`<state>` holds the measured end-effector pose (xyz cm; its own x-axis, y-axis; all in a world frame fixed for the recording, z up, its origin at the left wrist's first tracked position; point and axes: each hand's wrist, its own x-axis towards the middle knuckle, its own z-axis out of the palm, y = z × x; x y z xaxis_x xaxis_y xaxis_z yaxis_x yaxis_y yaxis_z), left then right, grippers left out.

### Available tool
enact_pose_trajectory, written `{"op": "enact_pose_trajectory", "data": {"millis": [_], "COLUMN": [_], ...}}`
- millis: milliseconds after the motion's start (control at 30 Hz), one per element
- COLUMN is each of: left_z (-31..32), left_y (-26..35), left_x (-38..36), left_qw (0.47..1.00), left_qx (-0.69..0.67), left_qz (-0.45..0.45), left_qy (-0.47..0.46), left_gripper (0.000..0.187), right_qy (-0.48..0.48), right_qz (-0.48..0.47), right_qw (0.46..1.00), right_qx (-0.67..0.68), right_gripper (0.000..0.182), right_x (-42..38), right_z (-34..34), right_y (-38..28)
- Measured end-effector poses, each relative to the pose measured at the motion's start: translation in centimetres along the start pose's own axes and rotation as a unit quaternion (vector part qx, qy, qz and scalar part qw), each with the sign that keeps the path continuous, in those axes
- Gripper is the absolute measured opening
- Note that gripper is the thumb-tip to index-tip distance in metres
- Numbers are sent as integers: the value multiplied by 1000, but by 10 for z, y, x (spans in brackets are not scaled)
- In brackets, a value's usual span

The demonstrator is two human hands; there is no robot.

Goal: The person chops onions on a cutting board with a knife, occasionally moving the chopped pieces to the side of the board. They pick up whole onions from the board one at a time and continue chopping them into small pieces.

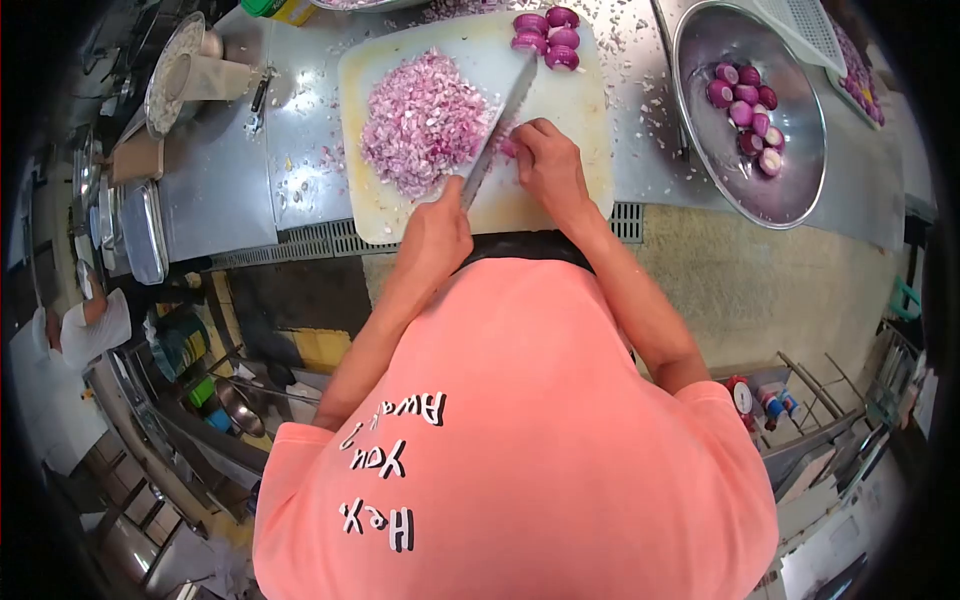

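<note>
My left hand (437, 232) grips the handle of a large knife (503, 118), whose blade lies slanted across a white cutting board (575, 105). My right hand (548, 165) presses down on a small piece of red onion (507, 146) right beside the blade, fingers curled. To the left of the blade, a big heap of chopped red onion (420, 120) covers the board. Several peeled onion halves (548, 35) sit at the board's far edge.
A steel bowl (795, 190) at the right holds several peeled onions (748, 112). Onion bits litter the steel counter (230, 190). Stacked trays (140, 230) and a sieve (172, 72) sit at the left. A person in white (88, 328) stands at the far left.
</note>
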<state>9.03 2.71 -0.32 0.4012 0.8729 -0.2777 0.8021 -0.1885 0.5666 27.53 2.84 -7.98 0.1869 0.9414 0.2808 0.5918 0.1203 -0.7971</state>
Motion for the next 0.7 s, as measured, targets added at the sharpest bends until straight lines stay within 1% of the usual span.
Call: {"op": "enact_pose_trajectory", "data": {"millis": [33,67,133,267,333,367,467,500,567,667,700], "left_z": [7,7,-9,-4,5,0,-14,-6,11,2,-8], "left_y": [-2,-8,2,1,4,1,10,7,0,1,11], "left_x": [0,-2,-3,-8,2,4,-11,-13,-2,6,-2], "left_qw": [999,999,1000,1000,999,998,999,999,999,999,999], "left_qx": [18,18,-10,-13,16,24,-17,-38,-27,-2,-11], "left_qz": [-13,-13,-5,-7,40,-17,-21,-9,-5,18,-12], "left_qy": [-30,-30,-25,-13,4,-53,-32,-10,-18,-28,-39], "left_gripper": [33,33,32,29,25,28,23,17,18,19,18], "right_qy": [-4,-9,-8,-5,-5,-5,5,7,-21,-25,-23], "right_qz": [10,19,15,17,13,8,-15,-17,14,0,-3], "right_qw": [1000,1000,1000,1000,1000,1000,1000,1000,999,1000,1000], "right_qx": [2,4,-2,-14,-5,1,1,2,26,11,9], "right_gripper": [13,11,11,10,10,10,11,11,10,10,10], "right_x": [0,-1,-1,0,0,1,2,4,1,1,1], "right_z": [0,-1,-3,1,1,0,-2,-2,-4,-5,-5], "right_y": [0,0,2,5,6,8,8,8,6,8,9]}}
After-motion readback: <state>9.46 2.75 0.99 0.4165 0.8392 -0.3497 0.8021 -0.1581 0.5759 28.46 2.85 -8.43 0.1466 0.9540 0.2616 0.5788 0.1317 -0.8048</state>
